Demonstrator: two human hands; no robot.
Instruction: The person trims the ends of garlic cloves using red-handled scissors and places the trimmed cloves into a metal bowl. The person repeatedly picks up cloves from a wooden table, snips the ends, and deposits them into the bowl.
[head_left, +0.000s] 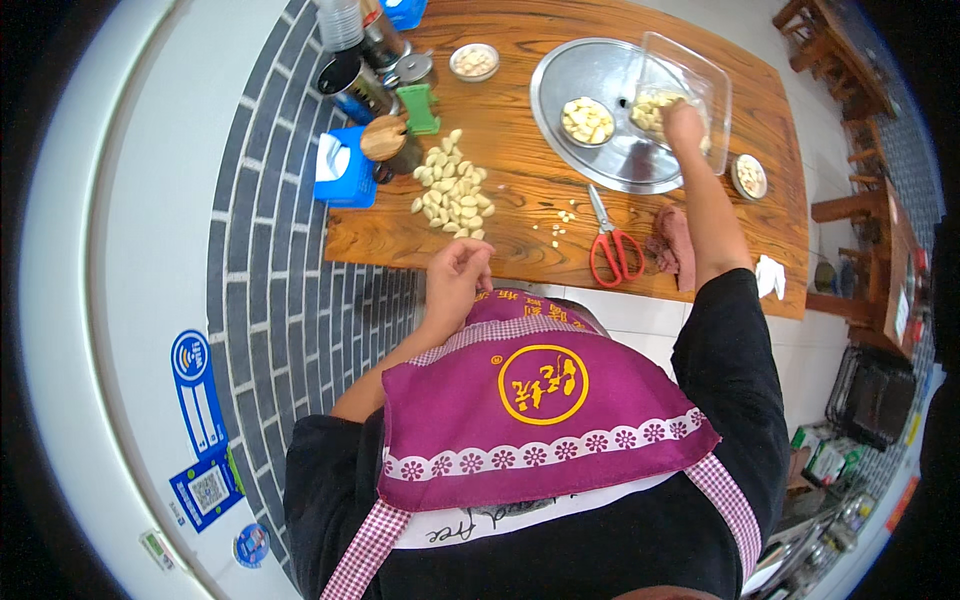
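Observation:
My right hand (684, 127) reaches into a clear plastic tub (720, 79) of peeled garlic cloves (651, 106); its fingertips are hidden, so I cannot tell whether it holds any. The tub rests on a round metal tray (555, 75), beside a bowl of garlic pieces (587, 121). My left hand (459, 274) is at the table's near edge with curled fingers; whether something small is between them is unclear. Just beyond it lies a pile of whole peeled garlic cloves (452, 187). Red-handled scissors (615, 255) and small garlic bits (561, 229) lie between my arms.
A pink cloth (679, 247) and white tissue (770, 277) lie near the right edge. Small bowls stand at the back (475, 62) and right (749, 177). Along the brick wall are a blue tissue box (356, 176), a wooden-lidded jar (384, 138), a green stand (418, 109) and metal containers.

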